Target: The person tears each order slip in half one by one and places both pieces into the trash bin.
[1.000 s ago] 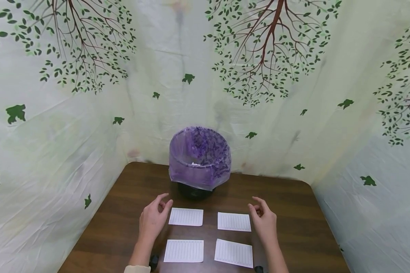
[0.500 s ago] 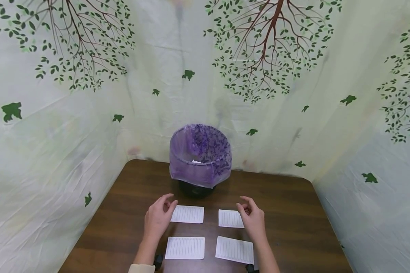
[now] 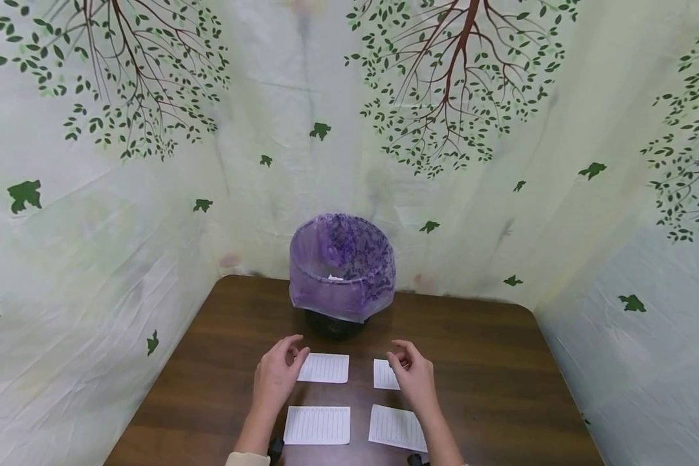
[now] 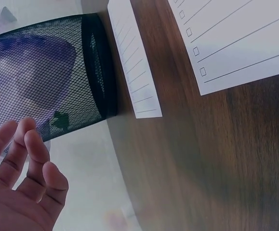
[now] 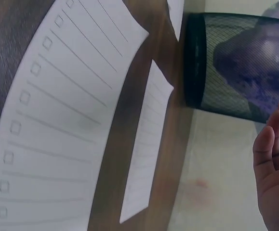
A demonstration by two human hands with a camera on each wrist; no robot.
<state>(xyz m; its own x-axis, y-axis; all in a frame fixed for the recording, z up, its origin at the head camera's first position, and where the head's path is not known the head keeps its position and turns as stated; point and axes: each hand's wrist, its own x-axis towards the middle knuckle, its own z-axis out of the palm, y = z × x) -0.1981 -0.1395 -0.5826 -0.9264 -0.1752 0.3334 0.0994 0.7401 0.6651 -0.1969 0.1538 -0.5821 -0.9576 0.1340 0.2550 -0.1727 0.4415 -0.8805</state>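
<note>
Four-cornered on the table lie lined paper checklists: far left, far right, near left and near right. My left hand hovers at the left edge of the far left sheet, fingers loosely bent and holding nothing. Over the right part of the far right sheet is my right hand, likewise loosely bent and holding nothing, hiding part of that sheet. Small checkboxes line the edge of a near sheet in the right wrist view.
Behind the sheets stands a black mesh wastebasket with a purple bag liner folded over its rim. Some white scraps lie inside. A cloth backdrop with printed trees and leaves surrounds the brown wooden table.
My right hand has moved left, from beside the far right sheet to over it. My left hand has shifted slightly right, overlapping the far left sheet's edge. The sheets remain in place.
</note>
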